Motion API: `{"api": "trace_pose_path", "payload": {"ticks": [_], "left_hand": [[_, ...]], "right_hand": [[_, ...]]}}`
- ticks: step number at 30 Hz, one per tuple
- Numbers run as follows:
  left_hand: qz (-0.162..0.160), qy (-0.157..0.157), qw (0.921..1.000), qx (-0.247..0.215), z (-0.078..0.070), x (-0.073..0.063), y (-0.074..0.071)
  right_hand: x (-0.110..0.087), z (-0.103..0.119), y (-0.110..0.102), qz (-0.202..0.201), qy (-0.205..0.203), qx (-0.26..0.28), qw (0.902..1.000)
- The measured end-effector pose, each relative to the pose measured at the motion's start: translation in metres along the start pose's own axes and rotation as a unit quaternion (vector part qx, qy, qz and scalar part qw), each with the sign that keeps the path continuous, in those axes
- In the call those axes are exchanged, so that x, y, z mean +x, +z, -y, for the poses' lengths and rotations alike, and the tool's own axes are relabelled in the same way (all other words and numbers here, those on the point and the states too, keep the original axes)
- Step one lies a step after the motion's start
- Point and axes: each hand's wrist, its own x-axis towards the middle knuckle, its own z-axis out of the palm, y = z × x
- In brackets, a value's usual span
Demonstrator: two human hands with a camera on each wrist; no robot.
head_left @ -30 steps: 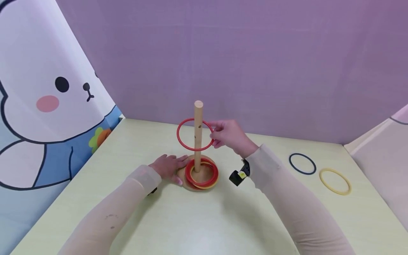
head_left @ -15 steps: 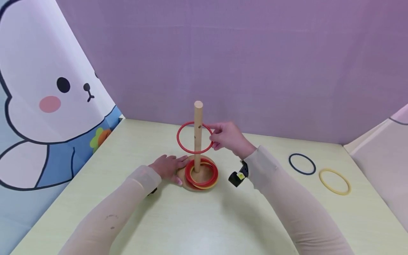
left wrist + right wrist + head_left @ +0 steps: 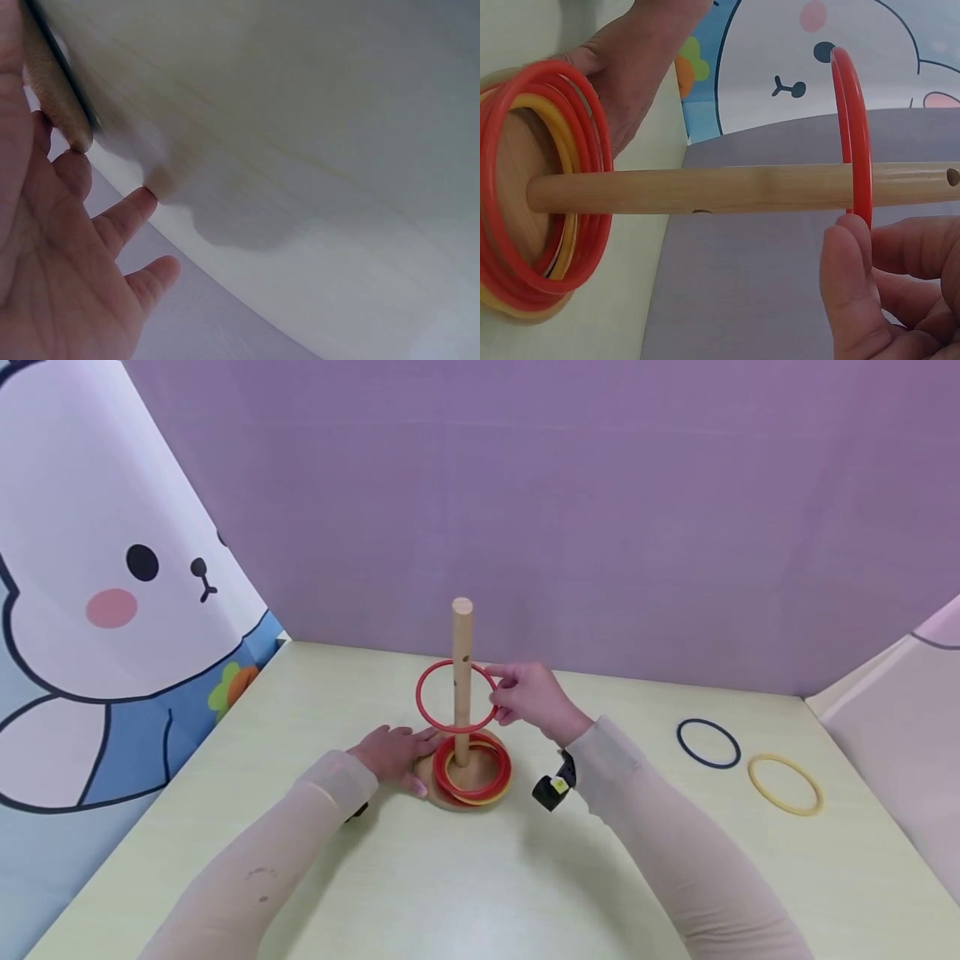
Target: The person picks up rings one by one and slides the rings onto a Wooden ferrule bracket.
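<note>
My right hand [image 3: 536, 697] pinches a red ring [image 3: 861, 142] between thumb and fingers. That ring encircles the upright wooden post [image 3: 765, 187], partway down its length and above the base. Round the foot of the post lie several red rings [image 3: 442, 774] and yellow rings [image 3: 544, 109], stacked loosely on the round wooden base [image 3: 486, 767]. At the base's left side rests my left hand [image 3: 392, 753], fingers spread, touching its edge. In the left wrist view the base edge [image 3: 60, 90] shows beside the left fingers, with the rest of it cut off.
On the right part of the pale table [image 3: 465, 877] lie a dark blue ring [image 3: 708, 764] and a yellow ring [image 3: 783, 810], flat and apart. A purple backdrop [image 3: 562, 510] stands behind, and a cartoon-printed panel [image 3: 90, 535] stands at the left.
The right hand has lowered the red ring a little along the post. The left hand has stayed at the base, and the stacked rings keep their places.
</note>
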Motion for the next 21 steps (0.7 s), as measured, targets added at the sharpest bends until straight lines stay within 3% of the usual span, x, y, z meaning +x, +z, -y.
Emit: {"api": "trace_pose_path", "payload": {"ticks": [21], "left_hand": [[-0.011,0.023,0.9997,0.003,0.001,-0.004,-0.002]], "right_hand": [[0.001,-0.023,0.015,0.004,0.024,-0.012,0.9996]]}}
